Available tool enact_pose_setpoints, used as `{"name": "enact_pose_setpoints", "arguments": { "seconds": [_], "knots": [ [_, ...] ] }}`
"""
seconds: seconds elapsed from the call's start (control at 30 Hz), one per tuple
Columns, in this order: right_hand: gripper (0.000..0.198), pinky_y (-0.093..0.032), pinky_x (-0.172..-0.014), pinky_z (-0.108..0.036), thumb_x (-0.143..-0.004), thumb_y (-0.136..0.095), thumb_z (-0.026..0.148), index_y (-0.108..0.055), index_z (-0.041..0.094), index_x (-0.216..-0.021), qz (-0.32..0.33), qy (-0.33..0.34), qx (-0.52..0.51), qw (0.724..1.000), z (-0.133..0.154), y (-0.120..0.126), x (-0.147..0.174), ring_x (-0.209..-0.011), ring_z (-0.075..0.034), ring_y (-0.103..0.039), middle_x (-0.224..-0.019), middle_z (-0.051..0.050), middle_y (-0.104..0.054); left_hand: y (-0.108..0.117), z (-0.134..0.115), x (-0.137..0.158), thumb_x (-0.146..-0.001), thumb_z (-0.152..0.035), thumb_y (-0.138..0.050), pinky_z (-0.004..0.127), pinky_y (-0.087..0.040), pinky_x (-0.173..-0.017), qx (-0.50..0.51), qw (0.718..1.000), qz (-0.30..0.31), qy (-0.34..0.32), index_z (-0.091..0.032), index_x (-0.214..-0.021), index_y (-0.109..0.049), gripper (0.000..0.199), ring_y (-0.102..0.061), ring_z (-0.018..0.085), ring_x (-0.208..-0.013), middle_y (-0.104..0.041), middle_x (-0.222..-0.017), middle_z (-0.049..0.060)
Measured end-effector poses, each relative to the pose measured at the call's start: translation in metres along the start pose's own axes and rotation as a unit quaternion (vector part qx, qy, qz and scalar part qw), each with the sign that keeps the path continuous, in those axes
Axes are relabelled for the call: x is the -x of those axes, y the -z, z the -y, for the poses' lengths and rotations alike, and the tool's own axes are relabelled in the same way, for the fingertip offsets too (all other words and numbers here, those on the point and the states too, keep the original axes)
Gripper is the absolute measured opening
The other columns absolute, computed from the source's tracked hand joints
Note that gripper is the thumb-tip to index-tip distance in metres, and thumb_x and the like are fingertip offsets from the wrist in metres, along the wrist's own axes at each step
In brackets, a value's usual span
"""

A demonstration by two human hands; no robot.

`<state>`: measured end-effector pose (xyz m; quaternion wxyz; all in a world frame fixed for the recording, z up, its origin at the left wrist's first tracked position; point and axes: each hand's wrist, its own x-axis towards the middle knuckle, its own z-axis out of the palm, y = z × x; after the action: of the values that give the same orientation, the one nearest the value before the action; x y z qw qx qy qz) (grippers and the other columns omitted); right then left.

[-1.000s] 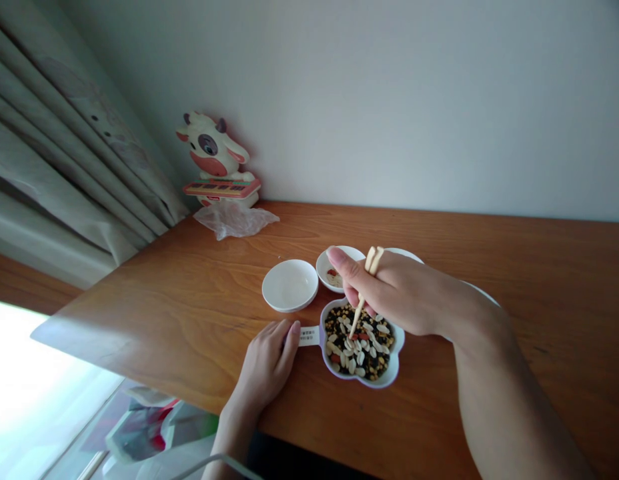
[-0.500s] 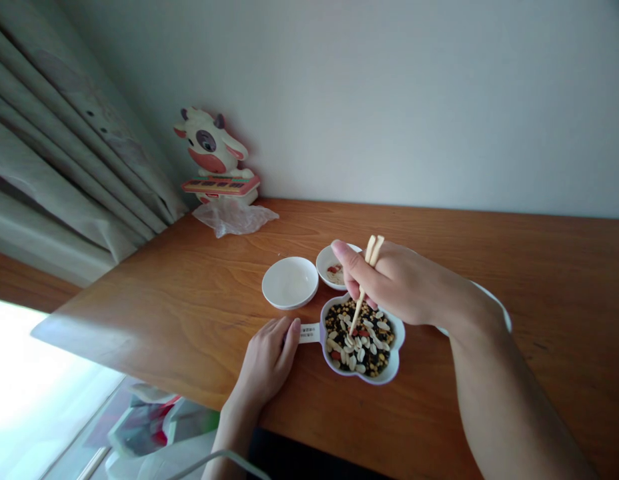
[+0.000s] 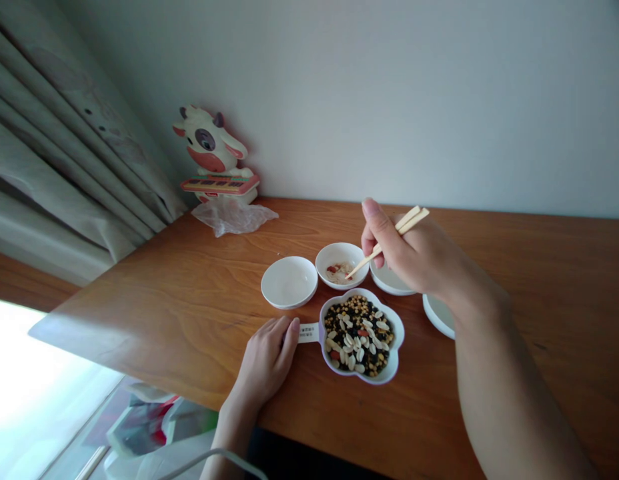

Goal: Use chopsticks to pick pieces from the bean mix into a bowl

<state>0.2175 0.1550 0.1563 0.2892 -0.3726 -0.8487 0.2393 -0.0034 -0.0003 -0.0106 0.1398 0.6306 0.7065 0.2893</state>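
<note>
My left hand (image 3: 268, 353) is closed on the handle (image 3: 308, 333) of a paw-shaped scoop that rests on the table. In the scoop (image 3: 400, 331) lie white peanut-like pieces, black and yellow grains and a few reddish bits. My right hand (image 3: 409, 250) grips a pair of light wooden chopsticks (image 3: 384, 245). Their tips reach into a small white bowl (image 3: 324, 275) that holds a few reddish pieces and pale scraps. Whether the tips pinch anything is too small to tell.
Left of that bowl stands another white bowl (image 3: 289, 283). Two more bowls, one white bowl (image 3: 392, 283) and another white bowl (image 3: 438, 315), sit partly behind my right hand and arm. A cow toy (image 3: 212, 153) and a crumpled plastic bag (image 3: 234, 217) are near the wall.
My right hand has lifted the chopsticks out of the scoop and moved them up and away, to the bowl behind it. The left hand stays on the handle.
</note>
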Motion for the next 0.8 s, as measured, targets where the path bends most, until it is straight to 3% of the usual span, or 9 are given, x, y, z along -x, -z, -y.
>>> {"name": "enact_pose_setpoints", "arguments": {
  "seconds": [0.33, 0.63, 0.8],
  "knots": [
    [0.074, -0.037, -0.058, -0.031, -0.099, -0.018, 0.072, -0.06, 0.02, -0.066, 0.02, -0.003, 0.023, 1.0, 0.0, 0.0, 0.001, -0.052, -0.013, -0.054, -0.058, -0.002, -0.06, -0.001, 0.0, 0.0, -0.107, -0.042, -0.034, 0.03, -0.041, -0.068, 0.003, 1.0, 0.005, 0.005, -0.024, -0.078, -0.048, 0.037, -0.057, 0.019, -0.071, -0.061, -0.075, 0.003],
    [0.079, -0.032, -0.054, -0.032, -0.094, -0.014, 0.079, -0.063, 0.021, -0.069, 0.197, -0.033, 0.0, 0.98, 0.01, 0.0, 0.014, -0.051, -0.013, -0.05, -0.059, -0.001, -0.06, -0.001, 0.002, 0.0, -0.106, -0.039, -0.037, 0.029, -0.041, -0.067, 0.001, 1.0, -0.001, 0.007, -0.023, -0.076, -0.048, 0.036, -0.056, 0.019, -0.07, -0.061, -0.074, 0.002],
    [0.079, -0.032, -0.058, -0.033, -0.092, -0.017, 0.08, -0.061, 0.021, -0.064, 0.212, -0.058, 0.019, 0.975, 0.015, 0.001, 0.017, -0.05, -0.013, -0.048, -0.056, -0.001, -0.059, -0.001, 0.001, 0.0, -0.106, -0.038, -0.037, 0.029, -0.041, -0.068, 0.002, 1.0, -0.003, 0.006, -0.023, -0.076, -0.049, 0.035, -0.056, 0.019, -0.07, -0.061, -0.074, 0.002]
  ]
}}
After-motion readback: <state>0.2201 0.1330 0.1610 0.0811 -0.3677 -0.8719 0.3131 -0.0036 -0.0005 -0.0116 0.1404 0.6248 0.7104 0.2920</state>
